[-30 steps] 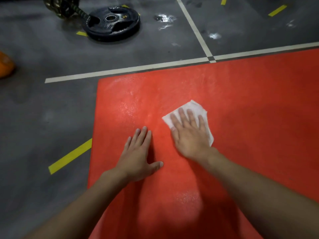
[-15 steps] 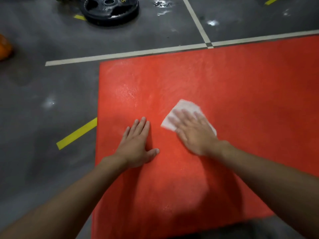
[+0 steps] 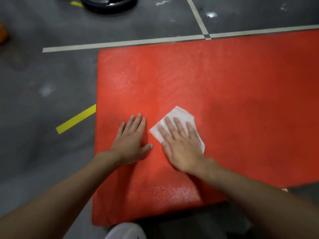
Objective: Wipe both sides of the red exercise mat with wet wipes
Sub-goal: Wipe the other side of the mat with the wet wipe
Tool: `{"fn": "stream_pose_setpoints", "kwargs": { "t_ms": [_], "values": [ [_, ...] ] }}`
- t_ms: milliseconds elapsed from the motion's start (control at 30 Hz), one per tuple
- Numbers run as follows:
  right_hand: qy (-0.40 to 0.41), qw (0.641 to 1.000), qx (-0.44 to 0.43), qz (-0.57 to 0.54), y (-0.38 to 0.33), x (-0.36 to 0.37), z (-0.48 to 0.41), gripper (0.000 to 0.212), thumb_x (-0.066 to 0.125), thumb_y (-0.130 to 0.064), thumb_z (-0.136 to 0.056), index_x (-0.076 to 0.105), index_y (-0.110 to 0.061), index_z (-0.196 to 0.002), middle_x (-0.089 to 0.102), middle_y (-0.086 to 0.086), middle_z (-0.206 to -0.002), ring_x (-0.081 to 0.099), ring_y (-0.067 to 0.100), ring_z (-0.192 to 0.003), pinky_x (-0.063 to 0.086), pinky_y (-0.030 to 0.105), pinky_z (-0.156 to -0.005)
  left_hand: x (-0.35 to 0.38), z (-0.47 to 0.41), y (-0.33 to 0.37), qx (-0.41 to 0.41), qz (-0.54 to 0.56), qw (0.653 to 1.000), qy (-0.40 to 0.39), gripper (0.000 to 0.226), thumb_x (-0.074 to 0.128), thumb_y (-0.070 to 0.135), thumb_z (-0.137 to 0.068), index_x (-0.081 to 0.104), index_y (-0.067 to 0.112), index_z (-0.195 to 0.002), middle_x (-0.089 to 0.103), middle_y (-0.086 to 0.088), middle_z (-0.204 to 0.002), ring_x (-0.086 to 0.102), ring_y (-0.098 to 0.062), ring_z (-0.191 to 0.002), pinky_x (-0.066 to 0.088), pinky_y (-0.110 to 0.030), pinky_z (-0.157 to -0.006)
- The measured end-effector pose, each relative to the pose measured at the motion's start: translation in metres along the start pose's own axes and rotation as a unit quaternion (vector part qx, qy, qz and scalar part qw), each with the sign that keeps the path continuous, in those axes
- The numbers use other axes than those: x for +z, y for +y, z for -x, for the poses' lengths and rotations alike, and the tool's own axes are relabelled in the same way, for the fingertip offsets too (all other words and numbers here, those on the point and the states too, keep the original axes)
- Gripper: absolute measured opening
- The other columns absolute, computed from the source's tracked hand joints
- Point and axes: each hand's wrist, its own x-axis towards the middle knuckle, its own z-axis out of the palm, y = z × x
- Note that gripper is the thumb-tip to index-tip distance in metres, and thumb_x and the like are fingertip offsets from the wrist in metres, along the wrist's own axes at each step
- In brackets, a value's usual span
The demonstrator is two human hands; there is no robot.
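Red mat (image 3: 241,100) lies flat on the floor (image 3: 43,152); right hand (image 3: 181,145), grip wide and flat, has dragged the wipe (image 3: 179,114) nearer the splayed left hand (image 3: 131,140). Top side part-wiped; underside likely remains.

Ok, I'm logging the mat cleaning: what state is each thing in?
Mat: lying flat, damp-looking streaks on top.
Wipe: spread flat on mat under right hand.
Right hand: fingers straight, pressing wipe.
Left hand: flat on mat, holding nothing.
Weight plate: lying flat, partly out of frame.
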Motion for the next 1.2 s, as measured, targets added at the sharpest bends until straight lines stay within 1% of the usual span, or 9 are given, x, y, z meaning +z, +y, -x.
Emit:
{"fn": "stream_pose_setpoints", "kwargs": {
  "t_ms": [100, 233, 400, 533, 700, 800, 900, 1033, 1200],
  "values": [
    [-0.024, 0.996, -0.081, 0.027, 0.037, -0.007, 0.003, 0.060, 0.011, -0.045, -0.098, 0.013, -0.036, -0.157, 0.005, -0.005, -0.166, 0.003, 0.020, -0.153, 0.001, 0.048, -0.121, 0.000, 0.002, -0.001, 0.000, 0.000, 1.000, 0.003, 0.093, 0.052, 0.054, -0.092, -0.003, 0.018, -0.157, -0.015, 0.000, -0.164, -0.015, -0.018, -0.150, -0.004, -0.041, -0.122],
    [-0.007, 0.995, 0.095, 0.009, 0.041, -0.003, 0.005, 0.061, 0.007, -0.046, -0.098, 0.002, -0.033, -0.158, -0.007, -0.002, -0.167, -0.009, 0.022, -0.153, -0.004, 0.052, -0.121, 0.004, 0.005, -0.002, -0.002, -0.005, 1.000, 0.000, 0.090, 0.050, 0.052, -0.094, -0.004, 0.017, -0.157, -0.016, 0.000, -0.163, -0.017, -0.019, -0.150, -0.004, -0.042, -0.122],
    [-0.036, 0.994, -0.095, 0.028, 0.038, 0.005, 0.040, 0.057, 0.013, -0.047, -0.101, 0.011, -0.036, -0.157, 0.002, -0.006, -0.166, -0.002, 0.019, -0.153, -0.002, 0.048, -0.122, 0.004, 0.004, 0.002, -0.009, -0.009, 1.000, 0.001, 0.088, 0.049, 0.049, -0.095, -0.005, 0.017, -0.157, -0.017, 0.000, -0.163, -0.018, -0.019, -0.149, -0.004, -0.043, -0.122],
    [-0.013, 0.998, 0.061, 0.024, 0.042, 0.002, 0.042, 0.063, 0.005, -0.050, -0.099, 0.003, -0.030, -0.158, -0.007, -0.002, -0.166, -0.008, 0.023, -0.153, -0.006, 0.050, -0.121, 0.005, 0.005, 0.002, -0.013, -0.010, 1.000, -0.010, 0.087, 0.048, 0.048, -0.096, -0.007, 0.018, -0.157, -0.018, 0.000, -0.163, -0.019, -0.019, -0.149, -0.006, -0.042, -0.121],
    [-0.028, 0.985, -0.167, 0.022, 0.023, 0.012, 0.078, 0.057, 0.024, -0.047, -0.104, 0.022, -0.027, -0.157, 0.011, -0.001, -0.165, 0.006, 0.022, -0.153, 0.004, 0.050, -0.121, -0.003, 0.009, 0.010, -0.024, -0.006, 1.000, -0.001, 0.085, 0.052, 0.044, -0.095, 0.001, 0.017, -0.157, -0.013, -0.002, -0.164, -0.013, -0.020, -0.150, -0.001, -0.042, -0.122],
    [0.011, 0.999, -0.042, 0.008, 0.051, 0.002, 0.064, 0.056, 0.016, -0.044, -0.104, 0.021, -0.028, -0.157, 0.014, -0.003, -0.165, 0.010, 0.020, -0.153, 0.007, 0.049, -0.122, 0.000, 0.035, 0.002, -0.025, 0.015, 0.999, -0.016, 0.082, 0.059, 0.040, -0.092, 0.013, 0.019, -0.157, -0.004, -0.008, -0.164, -0.003, -0.025, -0.151, 0.009, -0.040, -0.122],
    [0.015, 0.998, 0.061, -0.026, 0.007, 0.013, 0.081, 0.061, 0.020, -0.046, -0.100, 0.021, -0.024, -0.156, 0.014, 0.003, -0.165, 0.009, 0.024, -0.153, 0.009, 0.053, -0.121, 0.008, 0.075, -0.004, -0.042, -0.007, 0.998, -0.049, 0.083, 0.060, 0.039, -0.090, 0.012, 0.025, -0.157, -0.005, -0.008, -0.164, -0.002, -0.026, -0.151, 0.013, -0.039, -0.122],
    [-0.009, 0.990, -0.143, -0.001, 0.005, 0.022, 0.110, 0.055, 0.030, -0.045, -0.101, 0.034, -0.027, -0.153, 0.026, 0.000, -0.162, 0.021, 0.021, -0.150, 0.017, 0.049, -0.120, 0.011, 0.102, -0.004, -0.044, -0.044, 0.995, -0.078, 0.084, 0.058, 0.040, -0.091, 0.007, 0.029, -0.156, -0.010, -0.006, -0.164, -0.005, -0.024, -0.151, 0.010, -0.035, -0.122],
    [0.056, 0.993, 0.096, -0.032, -0.011, 0.024, 0.097, 0.059, 0.027, -0.044, -0.101, 0.029, -0.020, -0.155, 0.023, 0.005, -0.163, 0.016, 0.023, -0.152, 0.015, 0.053, -0.120, 0.004, 0.104, -0.006, -0.037, 0.009, 0.999, 0.005, 0.058, 0.059, 0.030, -0.091, 0.042, 0.029, -0.146, 0.028, -0.004, -0.157, 0.027, -0.029, -0.142, 0.036, -0.046, -0.108]
  ]
}}
